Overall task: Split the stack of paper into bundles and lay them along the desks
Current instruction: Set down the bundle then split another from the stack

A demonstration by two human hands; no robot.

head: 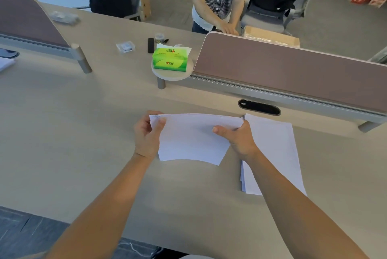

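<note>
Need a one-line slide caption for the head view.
Both hands, left hand and right hand, lift a paper bundle beside the remaining stack.

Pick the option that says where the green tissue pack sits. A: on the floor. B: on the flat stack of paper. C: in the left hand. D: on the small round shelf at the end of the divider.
D: the green tissue pack rests on the small round shelf by the end of the divider, far from both hands.

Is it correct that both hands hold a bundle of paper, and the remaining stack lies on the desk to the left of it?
Not quite. Both the left hand and right hand hold the bundle, but the head view shows the remaining stack lying to its right, not left.
</note>
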